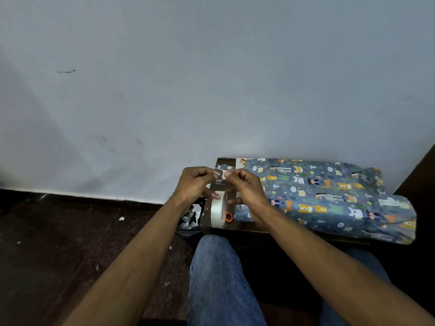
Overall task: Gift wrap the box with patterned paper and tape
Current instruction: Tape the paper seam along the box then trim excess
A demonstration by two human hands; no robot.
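Note:
A box wrapped in blue paper with cartoon animals (324, 196) lies on a small dark table (216, 228) against the wall. Over the table's left end, my left hand (193, 184) and my right hand (247, 187) pinch a short strip of clear tape (220, 175) between their fingertips. A roll of clear tape (217, 209) hangs just below the strip, with lower fingers of my left hand touching it. The paper's right end sticks out loose past the table edge.
An orange scissors handle (228, 217) shows behind the tape roll. Crumpled paper scraps (190, 216) lie on the dark floor left of the table. My knees in blue jeans (219, 274) are close under the table front. A pale wall stands right behind.

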